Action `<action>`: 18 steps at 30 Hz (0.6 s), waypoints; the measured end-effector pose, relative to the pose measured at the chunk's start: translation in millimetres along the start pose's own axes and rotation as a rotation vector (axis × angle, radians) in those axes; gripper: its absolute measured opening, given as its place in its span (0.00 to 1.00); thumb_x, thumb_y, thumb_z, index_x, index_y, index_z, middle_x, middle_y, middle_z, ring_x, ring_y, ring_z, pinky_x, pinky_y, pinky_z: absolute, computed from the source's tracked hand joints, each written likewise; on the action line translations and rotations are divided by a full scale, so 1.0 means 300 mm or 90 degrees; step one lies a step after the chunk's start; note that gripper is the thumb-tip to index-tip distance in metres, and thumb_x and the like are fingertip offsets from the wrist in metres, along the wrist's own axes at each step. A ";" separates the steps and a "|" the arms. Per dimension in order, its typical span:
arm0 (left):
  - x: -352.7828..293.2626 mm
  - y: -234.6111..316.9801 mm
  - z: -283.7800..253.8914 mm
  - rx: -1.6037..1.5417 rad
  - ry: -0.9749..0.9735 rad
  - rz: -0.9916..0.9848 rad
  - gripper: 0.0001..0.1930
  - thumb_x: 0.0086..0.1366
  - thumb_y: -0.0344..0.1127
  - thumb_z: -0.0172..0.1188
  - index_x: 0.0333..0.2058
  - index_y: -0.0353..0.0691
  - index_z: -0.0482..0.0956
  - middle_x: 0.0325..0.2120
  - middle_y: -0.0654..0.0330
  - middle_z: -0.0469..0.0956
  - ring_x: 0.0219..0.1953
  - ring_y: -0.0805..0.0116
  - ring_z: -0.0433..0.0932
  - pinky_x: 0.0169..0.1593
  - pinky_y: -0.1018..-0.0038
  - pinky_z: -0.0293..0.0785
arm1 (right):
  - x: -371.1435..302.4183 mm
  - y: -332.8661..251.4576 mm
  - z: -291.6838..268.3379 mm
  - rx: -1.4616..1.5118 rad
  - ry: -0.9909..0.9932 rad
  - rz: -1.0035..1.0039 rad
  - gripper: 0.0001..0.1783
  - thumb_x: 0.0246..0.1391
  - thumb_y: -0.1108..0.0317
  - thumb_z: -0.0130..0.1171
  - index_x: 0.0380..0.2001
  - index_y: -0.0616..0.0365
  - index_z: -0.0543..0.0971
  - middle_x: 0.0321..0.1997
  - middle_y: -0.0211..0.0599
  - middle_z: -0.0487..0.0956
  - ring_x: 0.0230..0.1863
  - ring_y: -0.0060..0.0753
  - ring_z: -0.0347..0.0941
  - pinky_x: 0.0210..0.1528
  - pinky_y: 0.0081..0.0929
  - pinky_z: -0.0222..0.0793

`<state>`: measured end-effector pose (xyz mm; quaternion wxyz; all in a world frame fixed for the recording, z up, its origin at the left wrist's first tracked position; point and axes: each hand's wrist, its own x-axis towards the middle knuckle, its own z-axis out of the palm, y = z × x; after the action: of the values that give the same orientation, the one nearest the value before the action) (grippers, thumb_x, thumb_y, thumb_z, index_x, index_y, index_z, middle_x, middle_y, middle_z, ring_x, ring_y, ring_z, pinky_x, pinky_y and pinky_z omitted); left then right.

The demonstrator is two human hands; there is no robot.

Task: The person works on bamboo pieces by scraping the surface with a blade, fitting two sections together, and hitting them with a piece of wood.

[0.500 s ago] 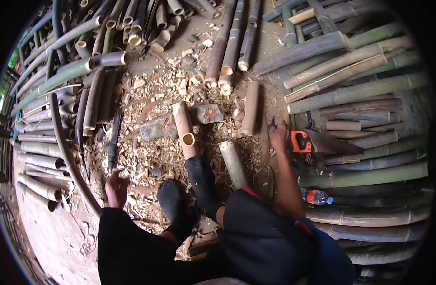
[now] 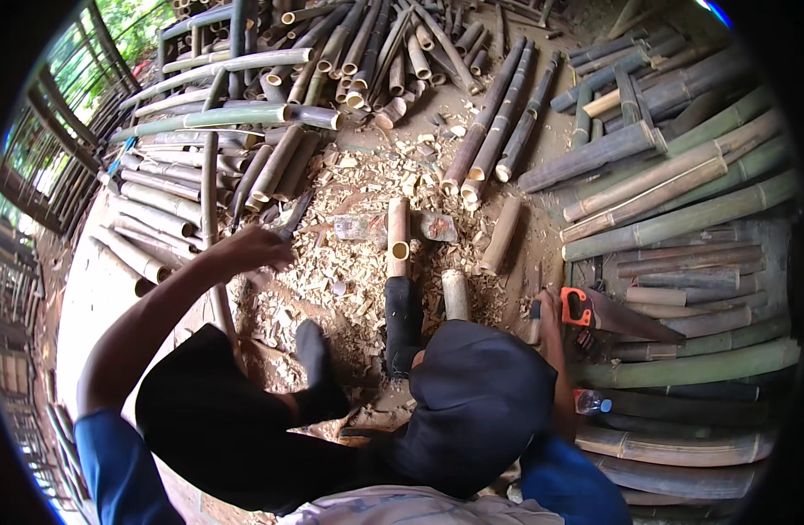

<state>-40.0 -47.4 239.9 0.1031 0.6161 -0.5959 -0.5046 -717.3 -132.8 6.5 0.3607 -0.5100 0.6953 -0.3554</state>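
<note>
My left hand point(image 2: 260, 252) is blurred over the wood chips, its fingers beside the lower end of a long dark blade-like tool point(image 2: 298, 213); whether it touches that tool is hard to make out. At my right side, my right hand point(image 2: 549, 311) is closed on a small tool with a dark grip point(image 2: 535, 309). Close beside it lies a handsaw point(image 2: 612, 313) with an orange handle. A short bamboo tube point(image 2: 398, 232) rests across a log block point(image 2: 358, 227), its open end by my dark-covered foot point(image 2: 403, 306).
Another short bamboo piece point(image 2: 503, 234) lies beyond the block, and a pale one point(image 2: 456, 295) stands near my knee. Chips point(image 2: 367, 289) cover the floor. Stacked bamboo poles point(image 2: 682, 210) fill the right; more poles point(image 2: 157, 197) lie left. A plastic bottle point(image 2: 593, 402) lies at right.
The view has tilted up and shifted left. My left hand has moved forward alongside the dark tool. My right hand has drawn back nearer my knee, beside the saw.
</note>
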 end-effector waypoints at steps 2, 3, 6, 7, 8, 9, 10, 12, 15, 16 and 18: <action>0.196 -0.016 0.111 -0.021 0.044 -0.036 0.26 0.67 0.55 0.66 0.45 0.34 0.85 0.37 0.55 0.84 0.38 0.69 0.82 0.43 0.70 0.81 | -0.217 -0.128 0.122 0.264 -0.039 0.075 0.14 0.57 0.57 0.56 0.33 0.57 0.80 0.28 0.29 0.75 0.28 0.20 0.70 0.29 0.24 0.64; 0.289 0.065 0.218 -0.008 0.077 -0.122 0.30 0.63 0.60 0.68 0.43 0.33 0.85 0.34 0.56 0.83 0.35 0.69 0.81 0.37 0.70 0.81 | -0.319 -0.174 0.112 0.251 -0.033 0.129 0.17 0.59 0.54 0.56 0.36 0.58 0.79 0.28 0.28 0.75 0.28 0.23 0.70 0.31 0.26 0.66; 0.681 -0.143 0.468 -0.090 0.275 -0.181 0.41 0.44 0.64 0.81 0.36 0.24 0.83 0.33 0.47 0.83 0.36 0.60 0.84 0.38 0.67 0.81 | -0.549 -0.081 0.139 -0.118 -0.085 -0.245 0.21 0.59 0.51 0.57 0.42 0.59 0.80 0.32 0.36 0.79 0.32 0.35 0.76 0.36 0.36 0.71; 0.740 -0.103 0.587 -0.201 0.238 -0.152 0.42 0.45 0.63 0.80 0.40 0.24 0.82 0.38 0.43 0.84 0.42 0.58 0.84 0.44 0.67 0.82 | -0.636 -0.041 0.081 -0.108 -0.090 -0.167 0.21 0.59 0.51 0.57 0.42 0.59 0.80 0.32 0.36 0.79 0.32 0.36 0.76 0.36 0.36 0.71; 0.781 -0.095 0.692 -0.276 0.279 -0.165 0.40 0.43 0.59 0.81 0.41 0.24 0.83 0.39 0.44 0.85 0.41 0.60 0.84 0.44 0.66 0.82 | -0.720 -0.028 0.053 -0.023 -0.094 -0.043 0.21 0.59 0.51 0.58 0.42 0.59 0.80 0.32 0.36 0.79 0.33 0.36 0.76 0.37 0.36 0.71; 0.819 -0.129 0.732 -0.258 0.328 -0.192 0.38 0.42 0.56 0.82 0.39 0.25 0.83 0.38 0.46 0.85 0.39 0.61 0.84 0.42 0.66 0.82 | -0.786 -0.035 0.059 0.073 -0.090 0.068 0.21 0.59 0.51 0.58 0.42 0.59 0.80 0.33 0.37 0.79 0.33 0.37 0.76 0.37 0.37 0.71; 0.826 -0.149 0.779 -0.279 0.328 -0.190 0.36 0.41 0.54 0.82 0.38 0.25 0.83 0.36 0.47 0.85 0.37 0.62 0.85 0.40 0.66 0.82 | -0.838 -0.042 0.053 0.144 -0.070 0.161 0.21 0.59 0.51 0.58 0.42 0.59 0.80 0.33 0.37 0.79 0.33 0.37 0.76 0.37 0.37 0.71; 0.835 -0.183 0.822 -0.335 0.299 -0.130 0.34 0.39 0.53 0.83 0.33 0.26 0.83 0.32 0.48 0.86 0.33 0.62 0.85 0.35 0.65 0.81 | -0.857 -0.067 0.048 0.192 -0.046 0.205 0.21 0.59 0.51 0.58 0.43 0.59 0.80 0.34 0.38 0.79 0.34 0.38 0.77 0.38 0.38 0.71; 0.802 -0.214 0.837 -0.288 0.313 -0.153 0.36 0.39 0.57 0.84 0.30 0.25 0.83 0.30 0.47 0.86 0.31 0.62 0.86 0.33 0.65 0.81 | -0.828 -0.135 0.059 0.199 -0.042 0.199 0.21 0.59 0.52 0.58 0.43 0.60 0.80 0.35 0.39 0.80 0.35 0.40 0.77 0.39 0.39 0.71; 0.782 -0.241 0.808 -0.272 0.308 -0.186 0.37 0.39 0.58 0.84 0.30 0.25 0.83 0.30 0.47 0.86 0.31 0.61 0.86 0.33 0.65 0.81 | -0.789 -0.161 0.104 0.203 -0.062 0.186 0.21 0.58 0.52 0.58 0.43 0.60 0.80 0.35 0.39 0.80 0.35 0.40 0.77 0.39 0.39 0.71; 0.756 -0.152 0.792 -0.253 0.240 -0.183 0.38 0.43 0.56 0.83 0.39 0.25 0.82 0.33 0.45 0.85 0.34 0.60 0.86 0.37 0.64 0.82 | -0.731 -0.211 0.098 0.176 -0.064 0.153 0.21 0.58 0.52 0.58 0.43 0.60 0.80 0.35 0.40 0.80 0.36 0.42 0.77 0.39 0.40 0.72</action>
<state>-237.9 -112.6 -18.1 0.2576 0.7446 -0.3629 -0.4975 -615.0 60.7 77.2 0.5016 -0.3857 0.6768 -0.3763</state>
